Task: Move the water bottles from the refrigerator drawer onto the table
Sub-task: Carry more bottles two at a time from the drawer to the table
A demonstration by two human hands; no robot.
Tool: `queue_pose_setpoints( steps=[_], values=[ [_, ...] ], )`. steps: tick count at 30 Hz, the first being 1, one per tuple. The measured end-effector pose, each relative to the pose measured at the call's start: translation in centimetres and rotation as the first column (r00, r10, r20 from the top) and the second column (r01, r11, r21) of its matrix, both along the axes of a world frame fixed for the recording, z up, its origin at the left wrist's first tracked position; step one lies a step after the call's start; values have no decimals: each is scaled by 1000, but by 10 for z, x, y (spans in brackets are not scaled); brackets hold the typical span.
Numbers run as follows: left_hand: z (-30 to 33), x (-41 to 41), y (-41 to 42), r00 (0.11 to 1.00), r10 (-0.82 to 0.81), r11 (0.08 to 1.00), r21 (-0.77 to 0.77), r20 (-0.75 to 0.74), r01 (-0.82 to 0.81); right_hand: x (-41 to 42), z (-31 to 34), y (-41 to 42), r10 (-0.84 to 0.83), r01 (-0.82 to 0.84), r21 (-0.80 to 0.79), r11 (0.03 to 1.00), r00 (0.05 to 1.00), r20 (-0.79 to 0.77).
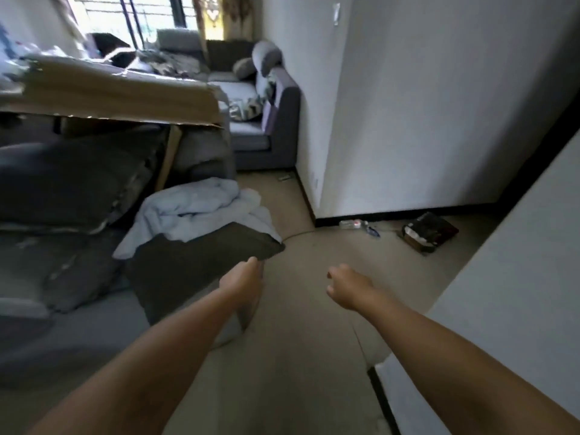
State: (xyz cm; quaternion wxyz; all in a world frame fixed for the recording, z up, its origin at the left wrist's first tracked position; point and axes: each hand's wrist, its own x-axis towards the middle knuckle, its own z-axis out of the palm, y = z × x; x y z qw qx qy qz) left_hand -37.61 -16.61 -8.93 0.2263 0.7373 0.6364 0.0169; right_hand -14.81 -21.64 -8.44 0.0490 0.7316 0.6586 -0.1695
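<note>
Both of my arms reach forward over the beige floor. My left hand [246,282] hangs with its fingers pointing down and holds nothing. My right hand [343,285] is loosely curled and holds nothing. One clear plastic water bottle [353,224] lies on its side on the floor against the wall's black skirting, far ahead of my right hand. No refrigerator, drawer or table top with bottles shows in this view.
A grey sofa [266,130] stands at the back. Dark cushions [62,183], a white blanket [194,208] and a cardboard sheet [119,92] crowd the left. A dark box [428,232] lies by the wall. A white wall corner [518,277] juts in at the right.
</note>
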Motion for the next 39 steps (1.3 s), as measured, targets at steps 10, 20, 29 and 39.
queue_pose_setpoints(
  steps=[10,20,29,39],
  values=[
    [-15,-165,-118,828,560,827,-39,-30,-561,-183,-12,21,581,-580,-39,814,814,20],
    [-13,-321,-231,593,805,593,-33,-22,-805,-388,-7,-33,852,-851,-38,524,523,13],
    [9,-467,-307,521,854,521,64,-15,-851,-561,-2,-86,909,-909,-7,417,417,11],
    [5,-592,-445,179,983,177,46,49,-983,-743,0,-197,999,-999,36,36,36,2]
  ],
)
